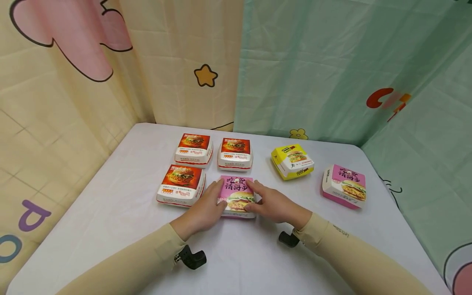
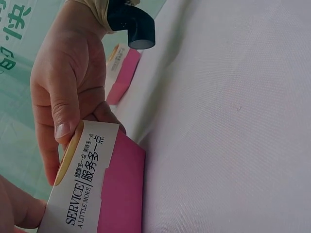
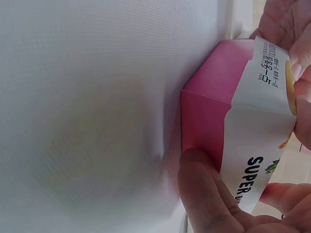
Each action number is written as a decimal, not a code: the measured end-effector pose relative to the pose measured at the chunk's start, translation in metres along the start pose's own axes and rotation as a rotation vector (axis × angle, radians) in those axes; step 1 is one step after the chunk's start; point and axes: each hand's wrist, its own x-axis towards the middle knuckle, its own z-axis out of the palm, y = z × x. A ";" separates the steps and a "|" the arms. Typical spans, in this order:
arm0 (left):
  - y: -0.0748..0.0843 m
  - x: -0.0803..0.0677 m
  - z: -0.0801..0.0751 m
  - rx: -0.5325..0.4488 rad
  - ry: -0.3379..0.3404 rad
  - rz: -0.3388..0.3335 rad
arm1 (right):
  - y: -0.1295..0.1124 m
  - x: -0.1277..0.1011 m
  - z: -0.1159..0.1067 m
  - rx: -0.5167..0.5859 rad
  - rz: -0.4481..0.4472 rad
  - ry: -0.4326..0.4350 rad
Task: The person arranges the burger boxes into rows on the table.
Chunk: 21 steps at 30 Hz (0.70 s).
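Observation:
A pink and white burger box (image 1: 237, 186) sits flat on the table at the middle, its lid shut. The left hand (image 1: 206, 208) grips its left side, thumb over the lid's near left corner. On the opposite side the right hand (image 1: 277, 205) holds it, with the thumb at the near right and the index finger at the far corner. In the right wrist view, fingers (image 3: 201, 191) press against the pink lower wall. The left wrist view shows the box's white and pink front side (image 2: 121, 184) between both hands.
Left of the held box is a red and white burger box (image 1: 180, 184). Behind stand two more such boxes (image 1: 194, 149) (image 1: 234, 153). A yellow box (image 1: 293, 161) and a second pink box (image 1: 344, 185) are to the right. Curtains (image 1: 295, 61) border the white table (image 1: 121, 196).

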 end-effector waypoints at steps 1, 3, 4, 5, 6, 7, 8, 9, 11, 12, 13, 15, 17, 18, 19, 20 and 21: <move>0.000 0.000 0.000 0.000 0.001 -0.002 | 0.000 0.001 0.000 0.002 0.000 0.001; 0.000 0.000 0.000 -0.001 0.003 -0.006 | 0.001 0.001 0.000 0.004 -0.004 0.002; 0.000 0.001 0.000 -0.002 0.003 -0.008 | 0.001 0.002 0.001 0.006 -0.006 0.002; -0.001 0.001 0.000 -0.003 0.003 -0.010 | 0.001 0.002 0.001 0.006 -0.007 0.003; -0.001 0.001 0.000 -0.005 0.002 -0.012 | 0.001 0.003 0.001 0.007 -0.007 0.003; -0.001 0.002 0.000 -0.007 0.002 -0.012 | 0.001 0.003 0.001 0.007 -0.008 0.003; -0.001 0.002 0.000 -0.009 0.002 -0.014 | 0.001 0.003 0.001 0.008 -0.008 0.003; -0.001 0.002 0.000 -0.012 0.003 -0.015 | 0.001 0.003 0.001 0.007 -0.008 0.003; -0.001 0.002 0.000 -0.015 0.006 -0.014 | 0.001 0.004 0.001 0.006 -0.008 0.004; 0.000 0.002 -0.001 -0.016 0.007 -0.013 | 0.001 0.004 0.001 0.005 -0.009 0.005; 0.000 0.002 -0.001 -0.017 0.009 -0.012 | 0.000 0.004 0.000 0.003 -0.009 0.005; -0.001 0.002 -0.001 -0.021 0.010 -0.012 | 0.000 0.004 0.000 0.001 -0.011 0.005; -0.001 0.003 -0.001 -0.024 0.011 -0.012 | 0.000 0.005 0.001 -0.003 -0.013 0.007; -0.001 0.003 -0.001 -0.025 0.011 -0.014 | 0.000 0.005 0.001 -0.004 -0.012 0.007; -0.002 0.004 -0.001 -0.027 0.011 -0.015 | 0.000 0.005 0.001 -0.005 -0.012 0.008; -0.002 0.004 -0.001 -0.028 0.011 -0.017 | 0.000 0.005 0.001 -0.004 -0.011 0.008; -0.002 0.004 -0.001 -0.028 0.011 -0.018 | -0.001 0.005 0.001 -0.004 -0.010 0.008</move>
